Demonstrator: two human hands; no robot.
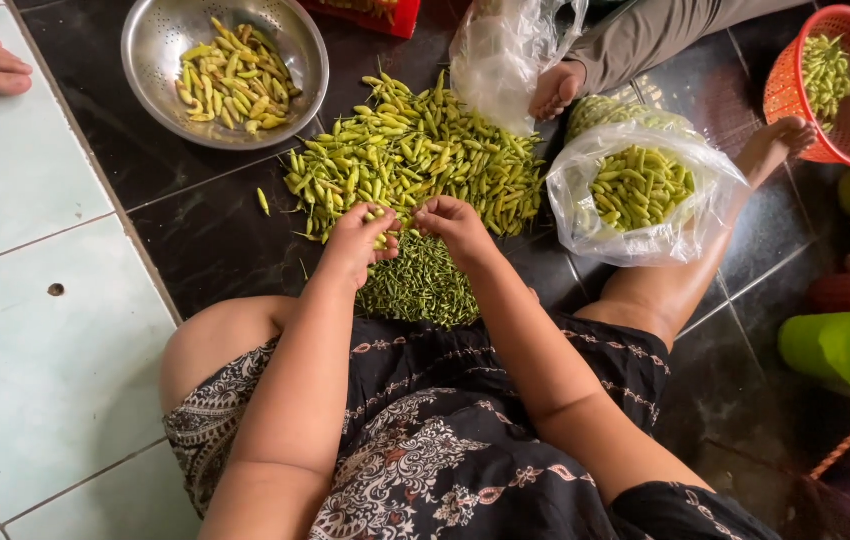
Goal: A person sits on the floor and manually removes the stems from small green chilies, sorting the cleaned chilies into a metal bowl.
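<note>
Green chilli peppers lie heaped in a pile (415, 150) on the dark floor tiles (215, 240), right in front of the seated person's knees. Both hands meet over the near edge of that heap: the left hand (360, 238) and the right hand (453, 224) each have their grip pinched together on one small chilli (404, 212) between them. Just below the hands sits a mound of darker green stems (420, 285). A steel colander (225, 65) holds more chillies, and a clear plastic bag (645, 195) of them rests by the right leg.
</note>
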